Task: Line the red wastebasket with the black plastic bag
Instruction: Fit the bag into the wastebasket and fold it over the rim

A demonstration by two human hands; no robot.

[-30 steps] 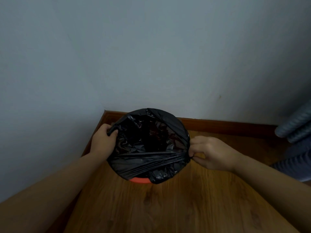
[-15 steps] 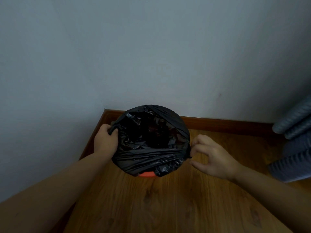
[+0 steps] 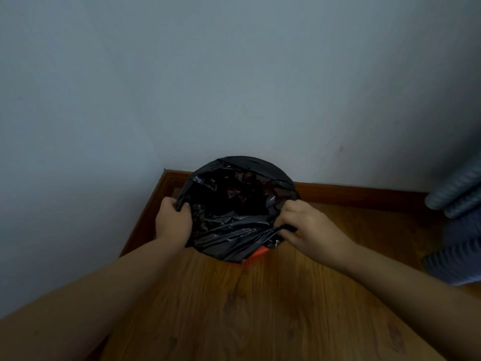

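Observation:
The black plastic bag (image 3: 234, 201) sits open in the red wastebasket (image 3: 256, 256), which stands in a room corner on the wooden floor. The bag covers nearly all of the basket; only a red sliver shows at the near right side. My left hand (image 3: 173, 220) grips the bag's edge at the left rim. My right hand (image 3: 309, 225) pinches a stretched fold of the bag at the near right rim. The bag's mouth is folded over the far rim.
Grey-white walls (image 3: 234, 74) meet in the corner right behind the basket, with a brown skirting board (image 3: 359, 195) along their base. A grey ribbed object (image 3: 458, 225) lies at the right edge. Wooden floor (image 3: 260, 308) stretches toward me.
My right hand, which had let go and opened half a second ago, has moved in and pinched the bag's near right edge. The left hand has kept its grip on the left rim.

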